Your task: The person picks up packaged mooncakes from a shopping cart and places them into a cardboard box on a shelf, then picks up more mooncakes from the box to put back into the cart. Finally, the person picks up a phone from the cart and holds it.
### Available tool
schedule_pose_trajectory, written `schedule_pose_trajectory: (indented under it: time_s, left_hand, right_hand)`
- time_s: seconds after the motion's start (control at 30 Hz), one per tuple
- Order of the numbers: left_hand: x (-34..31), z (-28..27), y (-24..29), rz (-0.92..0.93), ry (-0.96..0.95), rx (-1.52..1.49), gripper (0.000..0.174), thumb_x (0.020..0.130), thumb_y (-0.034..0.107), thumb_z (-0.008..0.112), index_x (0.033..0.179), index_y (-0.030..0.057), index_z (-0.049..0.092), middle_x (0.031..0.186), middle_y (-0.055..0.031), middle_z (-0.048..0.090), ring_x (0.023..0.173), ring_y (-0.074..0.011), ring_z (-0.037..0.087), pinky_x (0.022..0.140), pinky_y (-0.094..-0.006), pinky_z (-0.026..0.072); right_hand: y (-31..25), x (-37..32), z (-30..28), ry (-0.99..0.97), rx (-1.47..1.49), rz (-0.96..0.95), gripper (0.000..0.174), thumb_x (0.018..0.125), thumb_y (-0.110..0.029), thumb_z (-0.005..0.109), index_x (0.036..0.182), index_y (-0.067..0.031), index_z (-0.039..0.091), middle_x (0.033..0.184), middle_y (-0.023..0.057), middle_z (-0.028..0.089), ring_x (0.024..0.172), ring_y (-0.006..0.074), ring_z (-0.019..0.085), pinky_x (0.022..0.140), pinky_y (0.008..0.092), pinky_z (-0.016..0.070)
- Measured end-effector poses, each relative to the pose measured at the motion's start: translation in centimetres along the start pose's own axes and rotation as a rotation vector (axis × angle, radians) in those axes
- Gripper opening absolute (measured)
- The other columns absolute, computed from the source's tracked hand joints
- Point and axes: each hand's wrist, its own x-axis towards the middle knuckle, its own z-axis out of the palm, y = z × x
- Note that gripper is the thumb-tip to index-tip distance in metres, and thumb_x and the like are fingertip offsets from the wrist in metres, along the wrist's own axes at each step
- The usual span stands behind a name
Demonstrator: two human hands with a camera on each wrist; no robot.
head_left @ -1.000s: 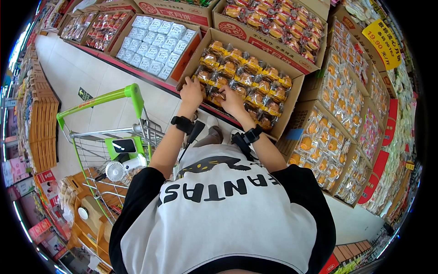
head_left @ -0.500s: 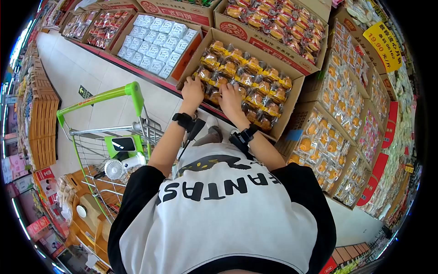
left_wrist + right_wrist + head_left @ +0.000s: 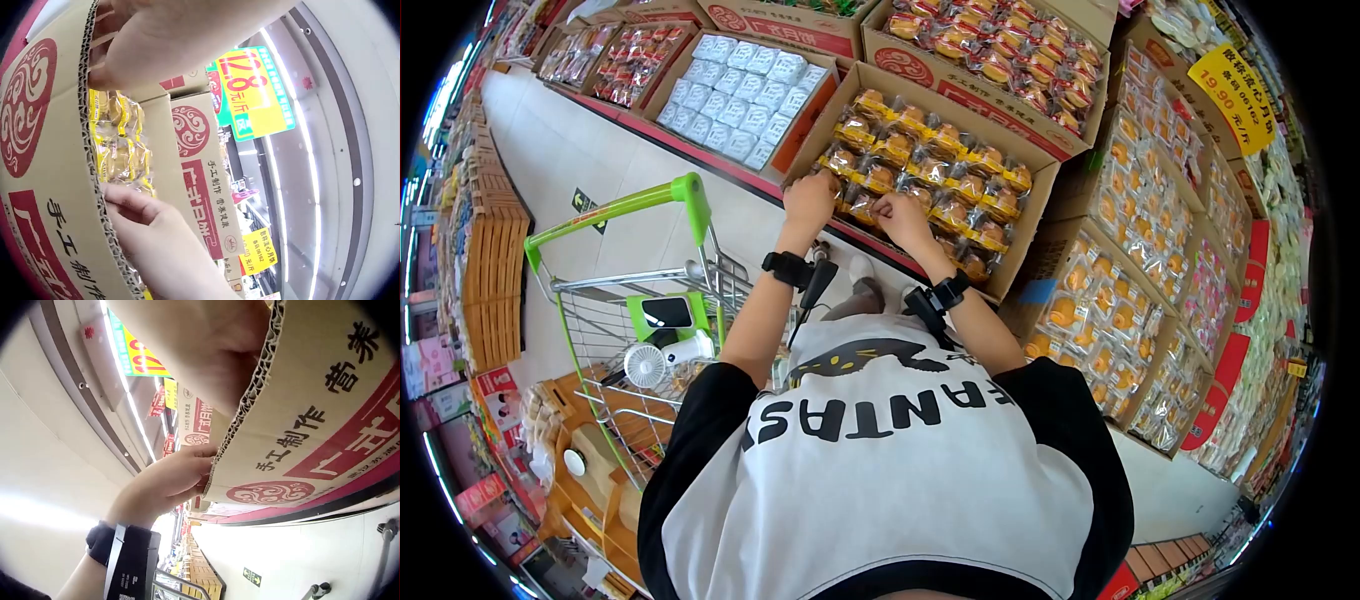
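An open cardboard box (image 3: pixel 1025 250) holds rows of mooncakes (image 3: pixel 945 165) in clear wrappers with yellow bands. My left hand (image 3: pixel 808 207) reaches over the box's near wall at its left corner, fingers bent down among the front mooncakes. To its right, my right hand (image 3: pixel 903 222) has its fingers and thumb drawn together over the front row. The left wrist view shows the right hand (image 3: pixel 153 234) just inside the cardboard edge, beside the wrapped cakes. Cardboard hides the fingertips in the right wrist view, so I cannot tell whether either hand grips a mooncake.
A green-handled shopping cart (image 3: pixel 620 210) stands left, carrying a phone (image 3: pixel 668 313) and a small white fan (image 3: pixel 646 366). White-wrapped packets (image 3: pixel 735 100) fill a box to the left. More boxes of wrapped cakes (image 3: pixel 1100 320) flank the right, below a yellow price sign (image 3: pixel 1233 95).
My right hand has drawn back slightly toward the box's near wall, its fingers now bunched closer together. The left hand has shifted slightly left and its fingers dip lower behind the wall.
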Motion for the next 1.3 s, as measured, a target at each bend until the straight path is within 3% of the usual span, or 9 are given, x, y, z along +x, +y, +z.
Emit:
schedule_pose_trajectory:
  time_s: [0.17, 0.27, 0.47, 0.67, 0.73, 0.9, 1.0, 1.3]
  left_hand:
    - [-2.0, -2.0, 1.3, 0.030, 0.196, -0.091, 0.008, 0.075, 0.012, 0.052, 0.079, 0.0103, 0.058, 0.079, -0.0128, 0.059, 0.074, -0.0304, 0.057, 0.066, -0.0417, 0.0445]
    - [-4.2, -3.9, 2.4, 0.038, 0.304, -0.221, 0.008, 0.076, 0.012, 0.050, 0.080, 0.0083, 0.056, 0.081, -0.0118, 0.058, 0.073, -0.0297, 0.056, 0.064, -0.0408, 0.0437]
    - [-9.2, -4.7, 1.8, -0.138, 0.246, -0.325, 0.010, 0.076, 0.012, 0.051, 0.083, 0.0056, 0.053, 0.081, -0.0108, 0.057, 0.072, -0.0274, 0.056, 0.063, -0.0360, 0.0441]
    - [-14.3, -4.5, 1.8, -0.198, 0.169, -0.391, 0.015, 0.076, 0.012, 0.052, 0.089, 0.0054, 0.055, 0.078, -0.0114, 0.058, 0.069, -0.0259, 0.057, 0.062, -0.0349, 0.0442]
    - [-16.0, -5.1, 2.7, -0.264, 0.119, -0.435, 0.016, 0.077, 0.012, 0.052, 0.090, 0.0047, 0.054, 0.077, -0.0122, 0.058, 0.070, -0.0257, 0.057, 0.063, -0.0343, 0.0445]
    - [-20.4, -4.5, 4.4, -0.370, 0.155, -0.524, 0.014, 0.078, 0.011, 0.053, 0.089, 0.0028, 0.055, 0.077, -0.0138, 0.059, 0.071, -0.0252, 0.059, 0.062, -0.0335, 0.0450]
    - [-22.5, -4.5, 5.2, -0.398, 0.135, -0.502, 0.014, 0.080, 0.009, 0.053, 0.091, 0.0004, 0.054, 0.074, -0.0102, 0.059, 0.067, -0.0181, 0.058, 0.061, -0.0274, 0.0448]
    - [-25.4, -5.6, 5.5, -0.453, 0.145, -0.483, 0.015, 0.078, 0.008, 0.054, 0.092, 0.0017, 0.054, 0.076, -0.0108, 0.058, 0.070, -0.0192, 0.059, 0.064, -0.0274, 0.0459]
  right_hand:
    - [-0.5, -1.1, -0.3, -0.020, 0.025, 0.003, 0.017, 0.070, -0.005, 0.059, 0.086, 0.0002, 0.059, 0.080, 0.0139, 0.061, 0.077, 0.0268, 0.058, 0.069, 0.0336, 0.0468]
    - [-2.1, -2.1, -1.3, -0.048, -0.069, 0.017, 0.022, 0.071, -0.008, 0.059, 0.092, -0.0014, 0.058, 0.088, 0.0145, 0.060, 0.083, 0.0282, 0.057, 0.073, 0.0341, 0.0461]
    - [-3.5, -3.8, -3.8, -0.170, -0.137, -0.068, 0.029, 0.073, -0.012, 0.059, 0.100, -0.0027, 0.054, 0.100, 0.0167, 0.055, 0.093, 0.0321, 0.052, 0.080, 0.0367, 0.0425]
    - [-5.0, -5.2, -5.0, -0.256, -0.033, -0.228, 0.024, 0.075, -0.010, 0.057, 0.098, -0.0026, 0.054, 0.097, 0.0148, 0.055, 0.089, 0.0280, 0.056, 0.076, 0.0346, 0.0444]
    - [-5.8, -5.8, -4.9, -0.281, 0.122, -0.310, 0.021, 0.077, -0.007, 0.056, 0.097, -0.0017, 0.055, 0.089, 0.0109, 0.056, 0.081, 0.0207, 0.057, 0.074, 0.0303, 0.0452]
    - [-7.5, -8.0, -4.0, -0.390, 0.191, -0.351, 0.021, 0.076, -0.007, 0.056, 0.096, -0.0012, 0.054, 0.091, 0.0116, 0.056, 0.080, 0.0208, 0.058, 0.071, 0.0301, 0.0453]
    - [-7.9, -9.0, -3.1, -0.433, 0.234, -0.433, 0.020, 0.076, -0.005, 0.056, 0.095, -0.0027, 0.055, 0.089, 0.0108, 0.056, 0.079, 0.0205, 0.059, 0.070, 0.0291, 0.0451]
    - [-9.4, -10.2, -1.7, -0.486, 0.290, -0.460, 0.018, 0.077, -0.003, 0.054, 0.095, -0.0033, 0.056, 0.088, 0.0104, 0.056, 0.077, 0.0201, 0.059, 0.068, 0.0283, 0.0454]
